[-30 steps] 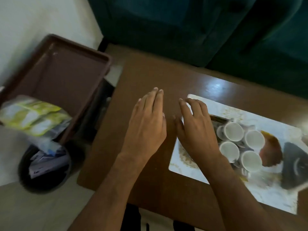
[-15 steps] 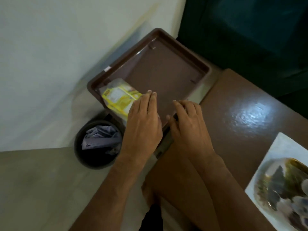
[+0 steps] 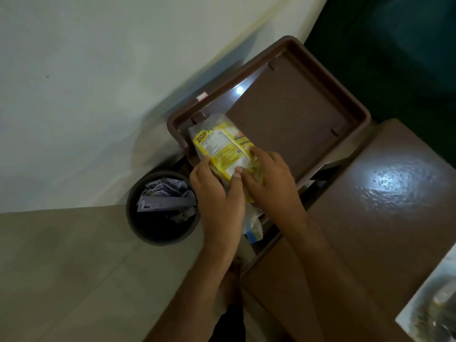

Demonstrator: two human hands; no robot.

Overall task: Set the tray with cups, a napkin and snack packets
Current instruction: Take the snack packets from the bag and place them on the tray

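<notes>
Head view, dim light: a pale wall [image 3: 98, 70] fills the upper left, a beige floor [image 3: 61, 267] the lower left, dark teal upholstery [image 3: 394, 45] the upper right. One glossy brown table [image 3: 382, 218] takes the right side, a printed mat [image 3: 434, 309] at its lower right corner. One brown rectangular plastic tray [image 3: 296, 107] with a raised rim lies at upper centre. One round dark bin [image 3: 160, 208] holds crumpled paper. One crinkly yellow packet [image 3: 222, 146] overhangs the tray's lower left corner. The left hand [image 3: 217, 193] and right hand [image 3: 269, 183] both pinch the packet, fingers curled.
</notes>
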